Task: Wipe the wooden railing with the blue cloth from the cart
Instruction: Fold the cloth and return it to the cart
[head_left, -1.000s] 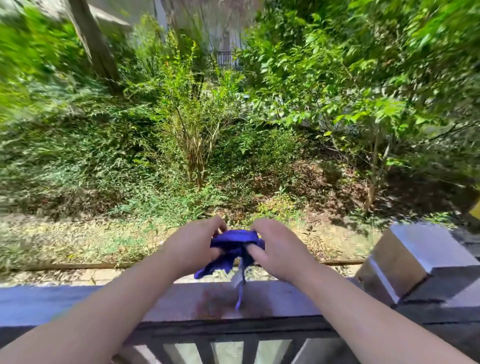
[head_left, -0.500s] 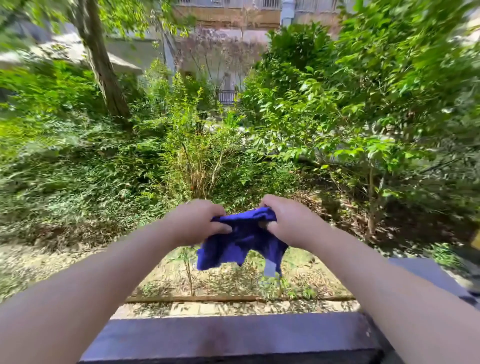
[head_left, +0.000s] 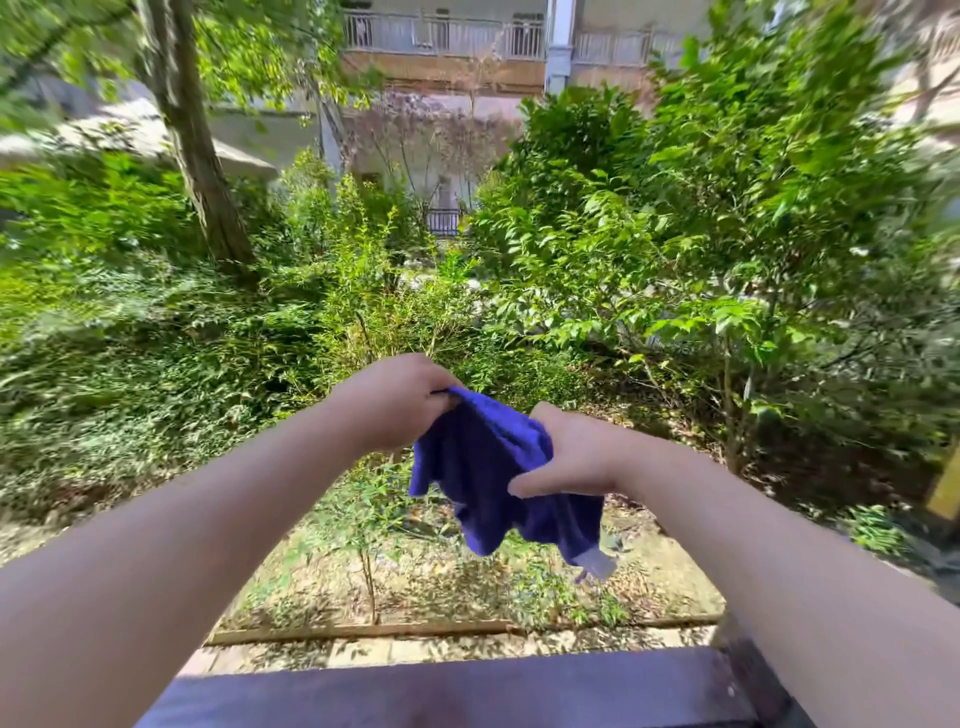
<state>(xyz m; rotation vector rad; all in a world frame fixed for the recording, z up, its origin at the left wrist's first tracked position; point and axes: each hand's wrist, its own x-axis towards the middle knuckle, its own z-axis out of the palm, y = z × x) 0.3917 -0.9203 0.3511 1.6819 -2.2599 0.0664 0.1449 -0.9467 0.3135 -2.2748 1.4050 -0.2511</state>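
Left hand (head_left: 394, 402) and right hand (head_left: 574, 457) each grip the blue cloth (head_left: 485, 467), which hangs between them in the air. The cloth is above and clear of the wooden railing (head_left: 441, 691), with shrubs (head_left: 649, 249) beyond.

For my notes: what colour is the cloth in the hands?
The cloth is deep blue, plain; seen clearly in the head view.

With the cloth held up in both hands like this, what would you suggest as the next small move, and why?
Probably lower the cloth onto the railing. Both the left hand and right hand grip it in the air beyond the rail, so it touches no wood yet, and it hangs loose.
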